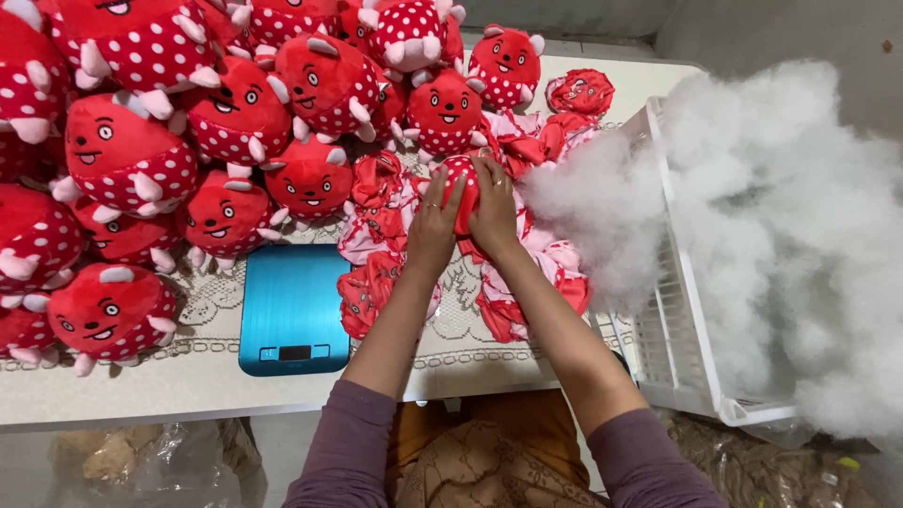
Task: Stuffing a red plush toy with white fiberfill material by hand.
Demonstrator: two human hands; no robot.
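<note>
My left hand (pixel 432 226) and my right hand (pixel 495 209) both clasp one red polka-dot plush toy (pixel 463 181), partly stuffed, above a heap of flat unstuffed red and pink toy skins (pixel 376 235) on the table. My fingers cover most of the toy. White stuffing fibre (pixel 602 212) lies just right of my right hand.
A blue digital kitchen scale (pixel 292 306) sits left of my arms. Several stuffed red plush toys (pixel 127 150) pile up at the left and back. A white plastic crate (pixel 677 329) full of white fibre (pixel 800 235) stands at the right. The table (pixel 188 386) has a lace cloth.
</note>
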